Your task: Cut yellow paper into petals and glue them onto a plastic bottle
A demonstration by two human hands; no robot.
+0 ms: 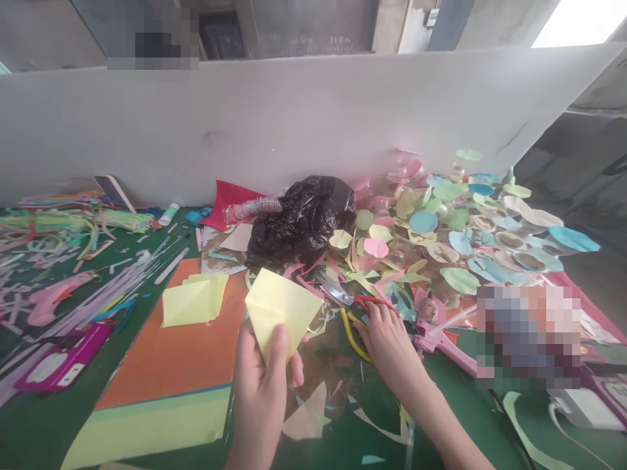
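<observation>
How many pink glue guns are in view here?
2. One pink glue gun lies at the left, behind a magenta case; another lies just right of the right hand. Others may be hidden by paper scraps or pixelation.

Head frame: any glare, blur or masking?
Head view: top-right patch blown out white; head view: glints on the black bag; head view: mosaic blocks, upper left and lower right, hide detail; head view: yellow paper in left hand readable.

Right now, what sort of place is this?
Probably a paper-craft workspace: it shows silver-bladed metal scissors, a hand-held pale yellow paper sheet and a pink pistol-shaped glue gun.
</observation>
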